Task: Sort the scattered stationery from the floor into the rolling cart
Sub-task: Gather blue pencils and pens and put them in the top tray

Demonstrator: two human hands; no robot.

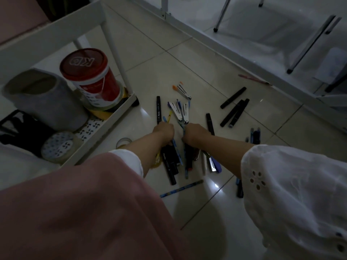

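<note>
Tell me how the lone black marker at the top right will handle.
The marker looks rigid and light, likely an easy pinch. Its round barrel lies on glossy tile, so a nudge would probably roll it.

Both arms reach forward and down. Forearms bare: left from a plain white cuff [127, 160], right from a white eyelet-cloth sleeve [281, 177]. Hands low, side by side, near but apart.

Left hand [163, 129]: back up, fingers curled round a bunch of slim blue and yellow pens [165, 120]; ends stick out past the fist.

Right hand [195, 132]: back up, fingers curled under, gripping a thin blue-green stick [183, 131] at the thumb side.

Fingertips hidden on both.
</note>
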